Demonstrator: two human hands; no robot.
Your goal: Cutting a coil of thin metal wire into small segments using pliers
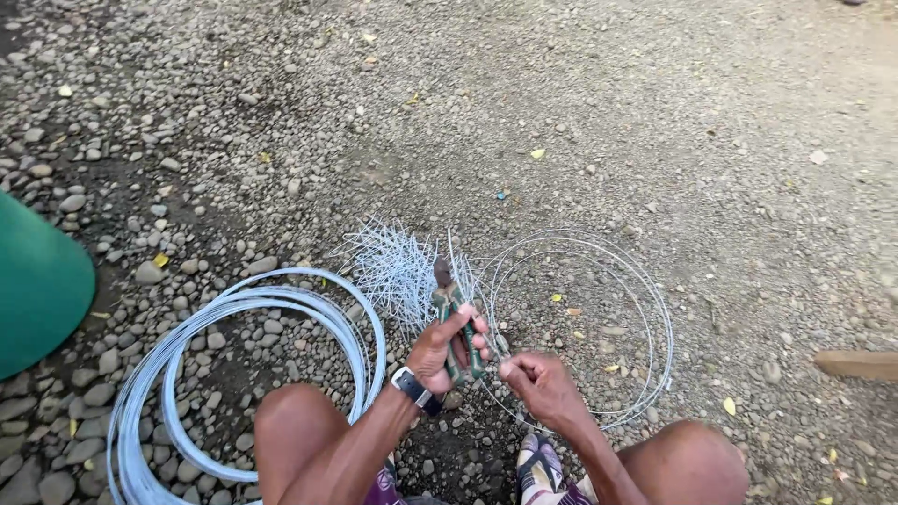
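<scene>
On gravel ground, between the crouching person's knees, the left hand [447, 348] closes its fingers round green-handled metal pliers [453, 313], jaws pointing up and away. Just beside it, the right hand [541, 383] pinches a thin silver wire [493, 329] drawn from the loose wire loop [655, 318]. Ahead lies a heap of short cut wire pieces [398, 266], suggesting many lengths are done; a large thick wire coil [178, 360] at the left appears untouched, so much stock is left.
</scene>
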